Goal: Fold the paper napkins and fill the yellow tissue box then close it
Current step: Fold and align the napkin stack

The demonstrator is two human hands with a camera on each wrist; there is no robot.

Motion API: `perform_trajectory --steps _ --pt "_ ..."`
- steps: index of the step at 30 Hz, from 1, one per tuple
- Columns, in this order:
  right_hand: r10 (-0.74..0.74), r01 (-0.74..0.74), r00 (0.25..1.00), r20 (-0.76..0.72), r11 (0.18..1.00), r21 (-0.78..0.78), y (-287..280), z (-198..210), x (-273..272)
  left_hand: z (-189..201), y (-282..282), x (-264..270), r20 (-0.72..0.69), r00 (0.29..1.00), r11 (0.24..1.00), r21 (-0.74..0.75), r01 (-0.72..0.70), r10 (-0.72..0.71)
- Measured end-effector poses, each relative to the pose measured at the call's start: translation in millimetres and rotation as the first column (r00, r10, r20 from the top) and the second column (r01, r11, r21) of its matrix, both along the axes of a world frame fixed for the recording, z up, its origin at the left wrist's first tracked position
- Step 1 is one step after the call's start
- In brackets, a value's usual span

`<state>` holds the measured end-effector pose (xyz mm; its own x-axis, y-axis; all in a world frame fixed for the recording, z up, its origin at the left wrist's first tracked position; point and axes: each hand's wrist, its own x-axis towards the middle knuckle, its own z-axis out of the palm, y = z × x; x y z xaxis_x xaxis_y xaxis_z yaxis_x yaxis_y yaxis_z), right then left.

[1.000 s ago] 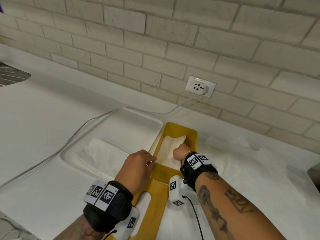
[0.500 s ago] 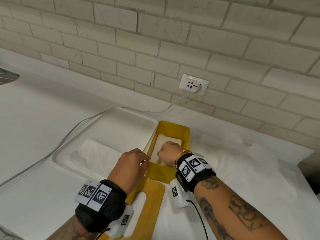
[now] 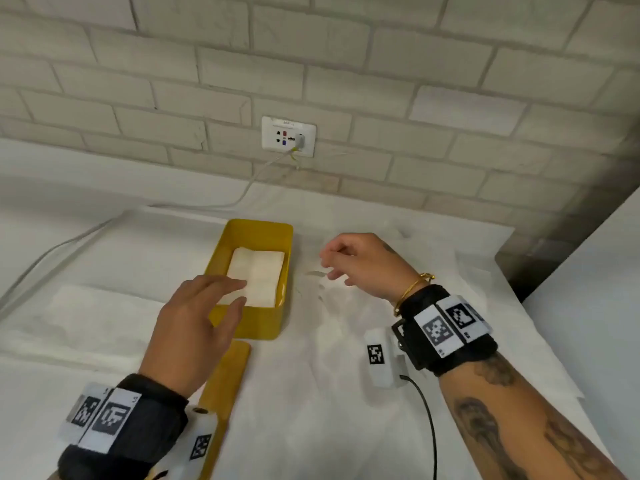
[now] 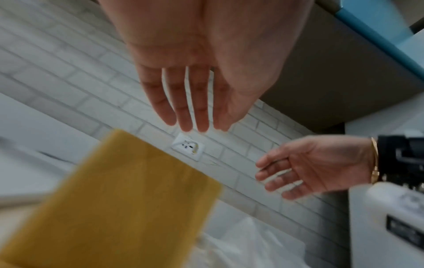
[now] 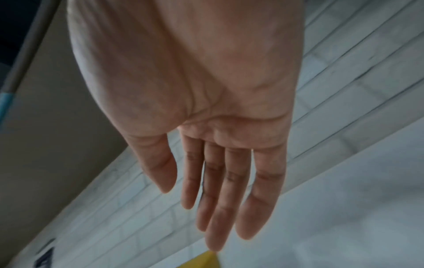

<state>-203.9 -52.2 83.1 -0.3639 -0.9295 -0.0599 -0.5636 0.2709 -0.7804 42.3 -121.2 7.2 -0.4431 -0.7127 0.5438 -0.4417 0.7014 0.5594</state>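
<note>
With both hands empty, the left hand [image 3: 194, 327] spread and the right hand [image 3: 360, 265] loosely curled, pick the next napkin [image 3: 349, 327] off the right-hand pile by one edge, fold it squarely and lay it flat in the box [image 3: 273, 317].

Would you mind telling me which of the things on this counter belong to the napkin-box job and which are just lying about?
Part of the job:
- open yellow plastic tissue box
- folded white paper napkins inside it
- flat yellow lid in front of the box
- unfolded white napkins on the left

Just lying about:
- white wall socket
- white cable plugged into it
</note>
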Motion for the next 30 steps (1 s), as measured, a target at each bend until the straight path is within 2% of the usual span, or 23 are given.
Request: perform_trajectory --steps 3,6,8,11,14,16,19,24,27,30 --pt "-0.121 0.12 0.992 0.022 0.99 0.07 51 -11 -48 0 27 -39 -0.031 0.984 0.964 0.197 0.179 -0.177" --pt "-0.214 0.206 0.976 0.048 0.969 0.137 105 -30 -87 -14 51 -81 0.085 0.95 0.875 0.422 0.239 -0.301" --pt "-0.259 0.247 0.965 0.049 0.953 0.177 137 -44 -106 -24 64 -107 0.168 0.934 0.844 0.498 0.196 -0.316" --pt "-0.281 0.26 0.958 0.064 0.939 0.227 171 -63 -124 -31 76 -138 0.25 0.933 0.837 0.541 0.087 -0.258" --pt "-0.282 0.256 0.953 0.105 0.943 0.215 189 -74 -131 -30 80 -160 0.301 0.928 0.787 0.617 -0.013 -0.221" --pt "-0.276 0.251 0.953 0.123 0.95 0.186 194 -77 -132 -29 81 -169 0.349 0.915 0.781 0.621 -0.064 -0.202" --pt "-0.225 0.206 0.966 0.125 0.967 0.153 193 -77 -130 -25 80 -176 0.346 0.925 0.816 0.573 -0.076 -0.157" --pt "-0.118 0.119 0.989 0.087 0.993 -0.013 179 -62 -130 4 81 -179 0.165 0.956 0.886 0.44 0.148 -0.242" --pt "-0.029 0.034 0.999 0.044 0.993 -0.111 162 -42 -132 33 88 -177 0.079 0.921 0.857 0.402 0.322 -0.382" --pt "0.105 -0.082 0.969 0.224 0.991 -0.11 143 -32 -137 53 90 -176 -0.001 0.893 0.809 0.425 0.407 -0.449"
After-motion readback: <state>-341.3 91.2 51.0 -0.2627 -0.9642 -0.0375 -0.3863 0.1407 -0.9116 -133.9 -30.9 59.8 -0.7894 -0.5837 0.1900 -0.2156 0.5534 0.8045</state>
